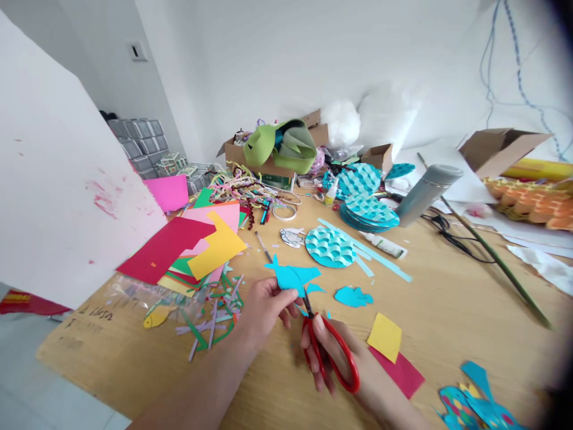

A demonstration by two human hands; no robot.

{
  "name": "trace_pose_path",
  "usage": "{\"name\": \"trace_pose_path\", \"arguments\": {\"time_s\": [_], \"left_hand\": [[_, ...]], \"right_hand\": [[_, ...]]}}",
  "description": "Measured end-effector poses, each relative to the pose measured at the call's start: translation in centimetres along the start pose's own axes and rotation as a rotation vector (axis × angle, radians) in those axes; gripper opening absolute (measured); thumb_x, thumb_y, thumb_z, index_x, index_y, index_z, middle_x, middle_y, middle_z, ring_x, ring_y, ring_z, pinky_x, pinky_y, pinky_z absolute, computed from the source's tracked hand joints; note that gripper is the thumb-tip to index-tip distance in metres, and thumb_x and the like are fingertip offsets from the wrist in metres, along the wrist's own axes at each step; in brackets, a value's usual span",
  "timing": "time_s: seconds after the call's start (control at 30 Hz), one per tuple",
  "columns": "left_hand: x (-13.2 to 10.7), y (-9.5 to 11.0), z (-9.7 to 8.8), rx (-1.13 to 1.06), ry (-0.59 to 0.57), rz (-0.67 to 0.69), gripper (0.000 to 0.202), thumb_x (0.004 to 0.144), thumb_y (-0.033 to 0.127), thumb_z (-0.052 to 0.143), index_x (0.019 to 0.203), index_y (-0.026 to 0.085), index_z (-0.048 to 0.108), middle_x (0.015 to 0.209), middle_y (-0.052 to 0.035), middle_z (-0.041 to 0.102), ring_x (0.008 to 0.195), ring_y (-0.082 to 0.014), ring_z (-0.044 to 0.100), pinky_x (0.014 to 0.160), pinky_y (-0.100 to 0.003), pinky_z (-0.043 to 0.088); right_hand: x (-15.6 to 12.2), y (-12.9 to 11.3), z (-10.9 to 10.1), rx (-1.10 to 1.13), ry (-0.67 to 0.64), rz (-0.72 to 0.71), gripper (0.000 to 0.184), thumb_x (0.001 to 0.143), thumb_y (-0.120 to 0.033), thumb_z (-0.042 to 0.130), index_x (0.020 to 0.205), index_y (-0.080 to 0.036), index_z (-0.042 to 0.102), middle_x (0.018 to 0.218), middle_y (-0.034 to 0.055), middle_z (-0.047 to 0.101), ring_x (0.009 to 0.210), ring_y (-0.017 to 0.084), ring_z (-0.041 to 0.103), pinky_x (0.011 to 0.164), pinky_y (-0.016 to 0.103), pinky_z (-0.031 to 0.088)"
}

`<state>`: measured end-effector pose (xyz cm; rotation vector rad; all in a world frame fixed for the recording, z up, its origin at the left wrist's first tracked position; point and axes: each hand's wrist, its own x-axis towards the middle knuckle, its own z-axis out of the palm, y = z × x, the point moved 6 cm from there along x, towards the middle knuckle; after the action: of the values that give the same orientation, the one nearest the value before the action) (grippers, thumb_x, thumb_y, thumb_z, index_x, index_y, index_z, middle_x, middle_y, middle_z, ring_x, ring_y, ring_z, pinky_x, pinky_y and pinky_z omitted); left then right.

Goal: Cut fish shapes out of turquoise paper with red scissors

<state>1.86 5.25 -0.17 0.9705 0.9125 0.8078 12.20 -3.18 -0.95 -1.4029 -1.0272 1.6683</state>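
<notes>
Between its thumb and fingers, my left hand pinches a piece of blue paper with a fish-like outline, held just above the table. My right hand has its fingers through the handles of red-handled scissors. Their dark blades reach the lower right edge of the blue paper. Small blue paper scraps lie beneath and beside the blades. A cut blue paper fish rests on the table to the right, near a round disc covered in wavy blue paper strips.
Coloured paper sheets and thin paper strips lie on the left. Behind stand a stack of blue discs, a grey bottle and a box with green felt. Yellow paper lies right; a green stick slants farther right.
</notes>
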Motion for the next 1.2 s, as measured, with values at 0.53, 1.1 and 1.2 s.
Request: {"name": "trace_pose_path", "arguments": {"time_s": [0.53,1.1,1.2], "left_hand": [[-0.11,-0.28,0.44,0.014,-0.054,-0.001,0.019,0.067,0.031,0.069,0.07,0.013,0.065,0.066,-0.004,0.067,0.051,-0.0112,0.057,0.038,-0.018,0.04],[-0.38,-0.36,0.65,-0.04,-0.063,-0.011,0.021,0.067,0.033,0.071,0.071,0.013,0.066,0.057,-0.0007,0.062,0.045,-0.0098,0.054,0.039,-0.019,0.038],[-0.36,-0.32,0.64,-0.037,-0.056,-0.008,0.021,0.066,0.034,0.072,0.07,0.013,0.066,0.06,-0.0012,0.063,0.046,-0.0099,0.054,0.039,-0.019,0.038]], "right_hand": [[0.6,0.66,-0.31,-0.105,0.055,-0.054,0.063,0.08,-0.079,0.04,0.08,-0.018,0.055,0.057,-0.0023,0.055,0.043,0.01,0.054,0.038,0.019,0.038],[0.62,0.25,-0.26,-0.149,0.047,-0.106,0.058,0.087,-0.073,0.036,0.081,-0.019,0.053,0.056,-0.002,0.055,0.043,0.01,0.048,0.04,0.021,0.035],[0.63,0.17,-0.34,-0.178,0.053,-0.119,0.058,0.088,-0.073,0.035,0.078,-0.018,0.052,0.054,-0.0022,0.055,0.041,0.009,0.045,0.04,0.021,0.035]]}}
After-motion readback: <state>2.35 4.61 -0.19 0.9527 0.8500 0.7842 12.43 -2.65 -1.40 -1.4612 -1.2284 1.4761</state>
